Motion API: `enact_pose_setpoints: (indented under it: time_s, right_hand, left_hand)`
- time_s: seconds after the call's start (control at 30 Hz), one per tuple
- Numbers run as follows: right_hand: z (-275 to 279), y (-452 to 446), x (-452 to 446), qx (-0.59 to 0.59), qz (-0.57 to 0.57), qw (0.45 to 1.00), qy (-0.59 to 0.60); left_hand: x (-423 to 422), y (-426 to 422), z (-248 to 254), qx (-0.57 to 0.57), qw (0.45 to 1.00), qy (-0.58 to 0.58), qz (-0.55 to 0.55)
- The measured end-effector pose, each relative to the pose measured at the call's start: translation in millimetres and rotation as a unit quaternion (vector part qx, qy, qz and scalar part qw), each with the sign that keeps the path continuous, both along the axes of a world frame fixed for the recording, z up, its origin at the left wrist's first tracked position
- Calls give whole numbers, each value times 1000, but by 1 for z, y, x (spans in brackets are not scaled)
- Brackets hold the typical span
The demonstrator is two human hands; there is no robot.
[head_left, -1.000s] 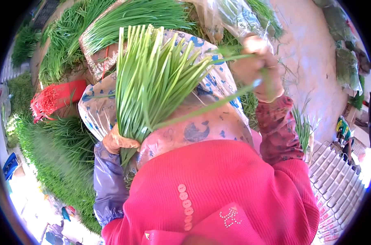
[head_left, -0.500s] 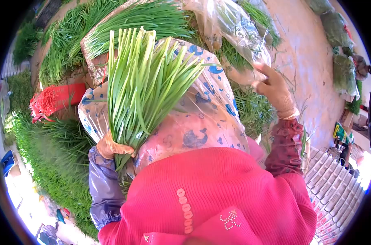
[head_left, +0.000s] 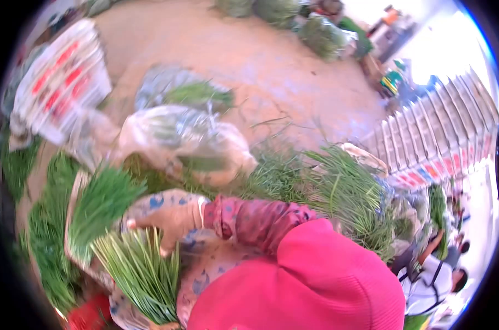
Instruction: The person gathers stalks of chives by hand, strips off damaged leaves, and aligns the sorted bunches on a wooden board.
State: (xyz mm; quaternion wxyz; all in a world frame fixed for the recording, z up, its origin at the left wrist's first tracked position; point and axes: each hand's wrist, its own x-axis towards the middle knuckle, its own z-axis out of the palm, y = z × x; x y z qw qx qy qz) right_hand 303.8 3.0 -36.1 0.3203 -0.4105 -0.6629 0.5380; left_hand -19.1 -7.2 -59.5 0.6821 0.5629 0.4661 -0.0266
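A bunch of garlic chives [head_left: 142, 275] stands fanned out over my lap, its pale stalk ends up. My left hand [head_left: 164, 325] shows only in part at the bottom edge, closed round the lower part of the bunch. My right hand [head_left: 175, 221] is over the stalk ends with index finger and thumb apart. It holds nothing I can see; whether it touches the stalks I cannot tell. Beneath is a clear plastic apron [head_left: 211, 253] with blue whale prints. Another pile of chives [head_left: 103, 201] lies just beyond the bunch.
A clear plastic bag [head_left: 189, 140] lies ahead, with loose greens [head_left: 343, 192] to the right. Stacked white crates [head_left: 436, 132] stand at the right, and a white sack [head_left: 65, 82] at the far left. Red ties [head_left: 90, 313] lie lower left. Other people [head_left: 431, 280] are at the right edge.
The view has swung to the right. My right hand has come from the plastic bag side to the stalk ends of the bunch. My left hand still grips the bunch.
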Motion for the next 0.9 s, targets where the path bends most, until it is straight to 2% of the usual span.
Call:
enact_pose_setpoints:
  time_s: [0.07, 0.1, 0.13, 0.2, 0.27, 0.33, 0.37, 0.4, 0.43, 0.47, 0.5, 0.53, 0.57, 0.6, 0.63, 0.67, 0.7, 0.73, 0.77, 0.83, 0.87, 0.9]
  right_hand:
    - [16, -3, 8, -105, 10, 993, 53]
    - [11, -2, 7, -111, -10, 991, 77]
    - [6, -8, -4, -57, -40, 985, 157]
    - [23, -18, -4, -168, -20, 969, 181]
    - [22, -18, 2, -147, 17, 976, 162]
    - [34, -17, 7, -278, 80, 955, 66]
    - [14, -17, -2, -221, -17, 974, 50]
    - [-11, -21, -4, -154, -74, 967, 190]
    - [6, -26, -2, -171, -104, 965, 172]
    - [9, -25, -3, -221, -127, 940, 225]
    - [12, -31, -5, -283, -131, 894, 322]
    - [8, -26, -1, -132, -150, 954, 225]
    - [-10, -24, -2, -35, -141, 973, 179]
    - [-23, -23, 2, -28, -150, 982, 108]
    - [-17, -22, 6, -23, -120, 990, -71]
    - [8, -26, 5, -11, -116, 979, -165]
    - [10, -24, 6, 48, -102, 977, -179]
    - [28, -22, 4, -23, -70, 984, -163]
    - [24, -21, 3, -27, -52, 990, -130]
    - [17, -21, 16, -39, -35, 995, -88]
    - [22, -21, 23, -114, -32, 993, -9]
    - [27, -22, 28, -188, -28, 979, 68]
  left_hand:
    - [7, 6, 3, 14, 1000, 21, -8]
    - [10, 8, 3, 19, 999, 28, -11]
    - [7, 5, 2, 24, 999, 29, -11]
    - [5, 5, 2, 32, 999, 37, -12]
    - [1, 3, 3, 38, 998, 43, -6]
    - [-7, 0, 5, 45, 998, 47, 1]
    - [-14, -3, 5, 50, 998, 47, 7]
    - [-25, -11, 5, 51, 997, 48, 16]
    - [-40, -21, 9, 55, 997, 49, 24]
    - [-54, -32, 15, 58, 997, 48, 32]
    - [-64, -45, 13, 49, 998, 30, 31]
    - [-78, -56, 22, 36, 998, 25, 41]
    - [-89, -68, 15, -12, 998, -20, 57]
    - [-101, -76, -3, -115, 981, -114, 103]
    - [-113, -84, -21, -225, 944, -194, 146]
    - [-103, -78, -24, -222, 926, -270, 143]
    - [-92, -71, -26, -224, 900, -345, 139]
    - [-81, -72, -20, -137, 936, -302, 121]
    - [-70, -73, -13, -51, 962, -248, 103]
    - [-59, -75, 1, -108, 964, -201, 136]
    - [-53, -76, 8, -137, 962, -177, 155]
    - [-52, -77, 7, -117, 960, -200, 155]
